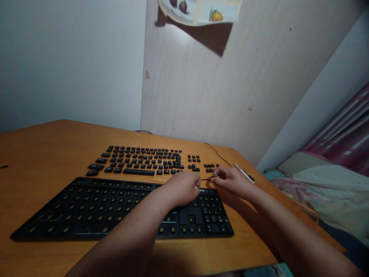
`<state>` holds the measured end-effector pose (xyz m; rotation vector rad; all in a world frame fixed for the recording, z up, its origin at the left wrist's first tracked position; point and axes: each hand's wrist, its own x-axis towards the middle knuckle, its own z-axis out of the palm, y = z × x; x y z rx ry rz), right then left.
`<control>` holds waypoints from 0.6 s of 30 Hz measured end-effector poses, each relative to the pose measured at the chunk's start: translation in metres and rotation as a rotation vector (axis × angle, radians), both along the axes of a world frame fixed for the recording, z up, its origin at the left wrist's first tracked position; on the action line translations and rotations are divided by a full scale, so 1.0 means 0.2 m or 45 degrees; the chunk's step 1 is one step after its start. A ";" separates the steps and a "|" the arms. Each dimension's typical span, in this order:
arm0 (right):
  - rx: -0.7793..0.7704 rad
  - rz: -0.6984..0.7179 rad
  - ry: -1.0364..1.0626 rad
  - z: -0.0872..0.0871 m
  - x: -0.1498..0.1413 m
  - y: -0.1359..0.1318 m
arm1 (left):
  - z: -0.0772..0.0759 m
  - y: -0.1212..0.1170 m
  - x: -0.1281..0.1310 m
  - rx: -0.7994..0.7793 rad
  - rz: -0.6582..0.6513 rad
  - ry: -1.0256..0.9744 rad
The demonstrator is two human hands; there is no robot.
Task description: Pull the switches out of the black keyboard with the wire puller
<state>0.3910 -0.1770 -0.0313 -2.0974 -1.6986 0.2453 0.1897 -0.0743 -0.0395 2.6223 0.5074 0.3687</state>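
A black keyboard base point(98, 207) lies on the wooden table, most of its keycaps off and small light stubs showing. A few keycaps sit in its number pad at the lower right. My left hand point(184, 187) is closed above the base's upper right part, fingers curled together. Just past the base's top right corner, my right hand point(229, 179) is closed in a pinch. A thin dark wire point(205, 179) spans the gap between both hands' fingertips. The fingers hide its ends. Behind the base, loose black keycaps point(144, 157) are laid out in rows like a keyboard.
A black cable point(217, 152) runs along the table's back right. Near the right edge lies a white strip point(243, 173) beside a small dark object. A tiny dark piece point(4, 166) is at far left. Walls rise behind; a bed with bedding point(314, 184) stands to the right.
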 end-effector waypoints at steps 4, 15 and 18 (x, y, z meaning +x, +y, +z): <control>-0.215 0.274 0.053 0.10 -0.12 -0.13 | 0.00 0.00 0.00 0.009 0.016 0.007; -0.514 0.384 -0.122 0.14 -0.24 -0.21 | 0.02 -0.01 -0.01 -0.019 0.009 0.030; -0.550 0.405 -0.090 0.15 -0.24 -0.20 | 0.01 -0.01 0.00 -0.012 0.005 0.000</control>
